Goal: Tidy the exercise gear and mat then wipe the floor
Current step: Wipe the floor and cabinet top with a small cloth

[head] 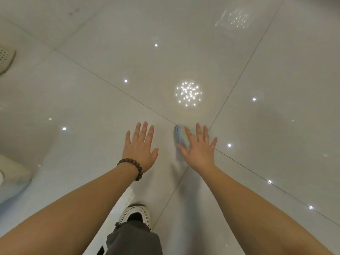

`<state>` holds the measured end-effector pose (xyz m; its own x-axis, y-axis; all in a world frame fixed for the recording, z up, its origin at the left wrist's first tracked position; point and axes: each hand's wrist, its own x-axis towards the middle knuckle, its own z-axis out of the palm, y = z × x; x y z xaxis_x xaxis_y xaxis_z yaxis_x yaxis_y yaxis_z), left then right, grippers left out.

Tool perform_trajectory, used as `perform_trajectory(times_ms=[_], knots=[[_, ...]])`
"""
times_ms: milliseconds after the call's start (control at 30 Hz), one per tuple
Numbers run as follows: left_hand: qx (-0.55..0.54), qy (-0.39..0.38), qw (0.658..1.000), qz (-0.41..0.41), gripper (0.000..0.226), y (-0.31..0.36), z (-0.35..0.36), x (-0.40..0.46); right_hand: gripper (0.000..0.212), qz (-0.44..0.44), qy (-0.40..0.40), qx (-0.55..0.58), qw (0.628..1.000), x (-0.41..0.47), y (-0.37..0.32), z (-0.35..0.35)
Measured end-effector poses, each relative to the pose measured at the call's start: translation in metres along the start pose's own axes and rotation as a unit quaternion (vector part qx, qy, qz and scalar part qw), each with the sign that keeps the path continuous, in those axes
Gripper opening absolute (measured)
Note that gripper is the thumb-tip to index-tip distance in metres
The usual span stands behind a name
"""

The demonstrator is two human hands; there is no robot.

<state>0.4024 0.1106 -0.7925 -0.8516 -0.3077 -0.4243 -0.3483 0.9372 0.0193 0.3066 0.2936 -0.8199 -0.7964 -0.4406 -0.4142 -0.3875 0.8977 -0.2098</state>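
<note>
At far left, the toe of a pale shoe enters the frame, well apart from both hands. Left hand: fingers straight and spread, palm down against or just above the floor, holding nothing; a bead bracelet circles its wrist. Below centre, the person's own sneaker stands on the tiles. Right hand: likewise flat with fingers splayed, pressing down on a pale blue cloth. The cloth lies under the palm, and only its left edge shows beside the thumb and index finger, close to the crossing of the tile joints. Its visible edge runs roughly away from the person, along the line of the fingers. No mat or exercise gear is in view, so the tidying appears done and the wiping stage is in hand. The right hand alone is on the cloth, so the next wiping stroke likely belongs to it; the left hand, near beside it, seems to serve only as support.
</note>
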Motion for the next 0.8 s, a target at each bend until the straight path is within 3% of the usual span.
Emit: perform_trajectory(times_ms=[200, 400, 533, 633, 700, 800], knots=[[-0.013, -0.049, 0.998, 0.024, 0.080, 0.008, 0.042, 0.034, 0.073, 0.005, -0.029, -0.016, 0.999, 0.031, 0.009, 0.036], [-0.010, -0.059, 0.997, 0.038, 0.081, 0.015, 0.041, 0.048, 0.066, -0.028, -0.006, -0.077, 0.997, 0.045, 0.037, 0.043], [-0.035, -0.059, 0.997, 0.035, 0.080, 0.019, 0.020, 0.056, 0.065, 0.113, 0.011, -0.022, 0.993, 0.062, 0.096, 0.021], [-0.055, -0.057, 0.996, 0.034, 0.080, 0.023, 0.001, 0.058, 0.066, 0.203, 0.020, 0.027, 0.979, 0.076, 0.093, 0.015], [-0.056, -0.051, 0.996, 0.043, 0.080, 0.027, -0.006, 0.061, 0.066, 0.128, 0.011, -0.011, 0.992, 0.074, 0.061, 0.023], [-0.041, -0.043, 0.998, 0.030, 0.081, 0.032, -0.004, 0.070, 0.061, -0.116, -0.019, -0.084, 0.990, 0.053, 0.032, 0.044]])
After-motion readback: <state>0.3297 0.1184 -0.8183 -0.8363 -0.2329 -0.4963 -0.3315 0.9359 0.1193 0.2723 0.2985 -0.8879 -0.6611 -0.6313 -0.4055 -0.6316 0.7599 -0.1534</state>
